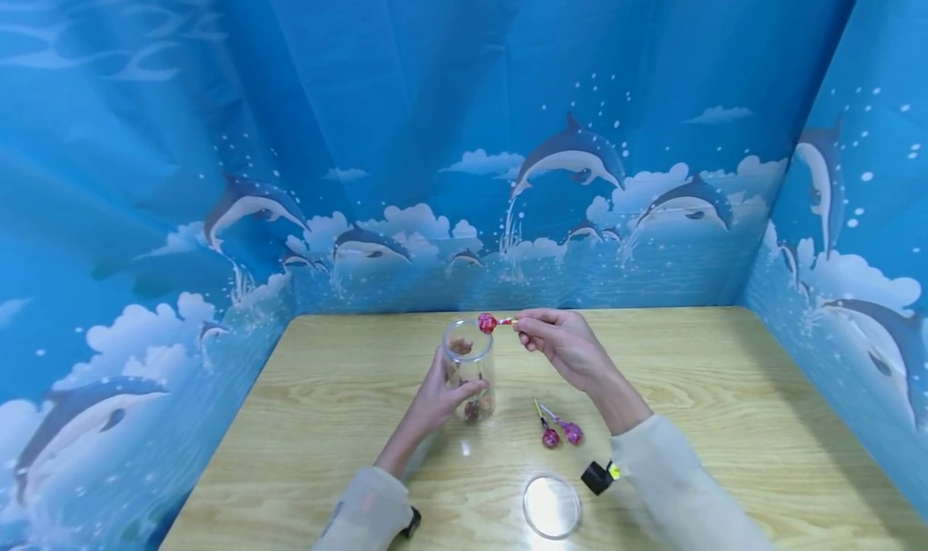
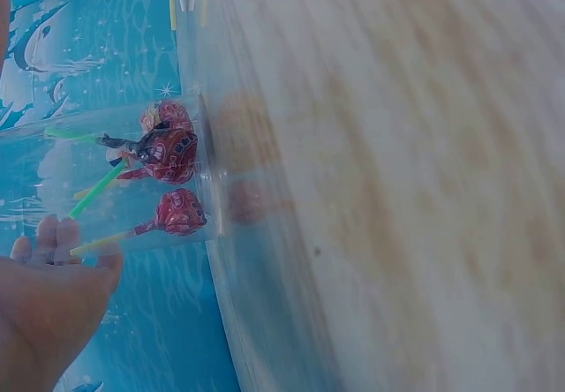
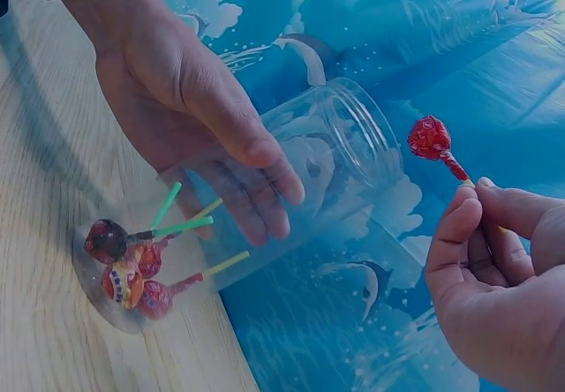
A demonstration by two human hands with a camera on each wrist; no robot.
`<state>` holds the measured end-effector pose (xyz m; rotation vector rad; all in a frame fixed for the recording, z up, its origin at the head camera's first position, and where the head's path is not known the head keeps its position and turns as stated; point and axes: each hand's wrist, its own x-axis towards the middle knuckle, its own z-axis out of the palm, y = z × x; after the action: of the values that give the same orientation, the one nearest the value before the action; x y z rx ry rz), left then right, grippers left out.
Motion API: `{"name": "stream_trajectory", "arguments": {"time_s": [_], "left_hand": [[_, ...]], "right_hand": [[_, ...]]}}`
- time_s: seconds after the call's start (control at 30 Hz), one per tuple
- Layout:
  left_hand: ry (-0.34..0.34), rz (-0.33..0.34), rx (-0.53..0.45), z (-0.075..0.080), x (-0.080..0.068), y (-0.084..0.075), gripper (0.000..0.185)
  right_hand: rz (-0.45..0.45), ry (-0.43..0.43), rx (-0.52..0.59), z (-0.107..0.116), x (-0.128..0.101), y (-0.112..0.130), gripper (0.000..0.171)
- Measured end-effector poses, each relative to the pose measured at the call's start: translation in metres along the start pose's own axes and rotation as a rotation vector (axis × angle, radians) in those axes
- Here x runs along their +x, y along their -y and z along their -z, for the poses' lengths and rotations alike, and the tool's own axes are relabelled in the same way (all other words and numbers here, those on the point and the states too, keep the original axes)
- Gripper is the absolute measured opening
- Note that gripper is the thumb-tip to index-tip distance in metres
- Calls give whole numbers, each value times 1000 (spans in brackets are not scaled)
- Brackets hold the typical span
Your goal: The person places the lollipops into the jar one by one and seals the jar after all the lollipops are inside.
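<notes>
A clear plastic jar point(image 1: 482, 371) stands upright on the table, and my left hand point(image 1: 435, 402) grips its side with fingers and thumb around it. Several wrapped lollipops point(image 3: 124, 283) lie at the bottom of the jar; in the left wrist view, a red-wrapped lollipop point(image 2: 181, 213) with a yellow stick shows through the wall. Between thumb and fingers, my right hand point(image 1: 569, 345) pinches the stick of a red-wrapped lollipop point(image 1: 487, 323). Its candy head overlaps the jar's open mouth in the head view, while the right wrist view shows it apart from the rim.
Two more lollipops, one red point(image 1: 550, 437) and one purplish point(image 1: 573, 432), lie on the wooden table point(image 1: 319, 430) right of the jar. Nearer me is a clear round lid point(image 1: 551, 507). A blue dolphin-print curtain point(image 1: 435, 132) surrounds the table's back and sides.
</notes>
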<state>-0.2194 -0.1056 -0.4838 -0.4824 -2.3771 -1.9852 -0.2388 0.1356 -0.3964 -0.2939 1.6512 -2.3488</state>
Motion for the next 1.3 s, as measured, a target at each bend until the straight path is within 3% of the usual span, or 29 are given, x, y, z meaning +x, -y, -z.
{"name": "stream_trajectory", "arguments": {"time_s": [0.3, 0.73, 1.07, 1.3], "left_hand": [[2, -5, -8, 0, 1, -1, 77], [10, 12, -19, 0, 1, 1, 81], [16, 36, -12, 1, 0, 1, 94], [10, 20, -24, 0, 0, 2, 90]], "right_hand": [[-14, 18, -55, -13, 11, -2, 21], [-16, 4, -124, -21, 19, -3, 26], [118, 3, -532, -31, 15, -1, 29], [158, 22, -608, -39, 10, 3, 24]]}}
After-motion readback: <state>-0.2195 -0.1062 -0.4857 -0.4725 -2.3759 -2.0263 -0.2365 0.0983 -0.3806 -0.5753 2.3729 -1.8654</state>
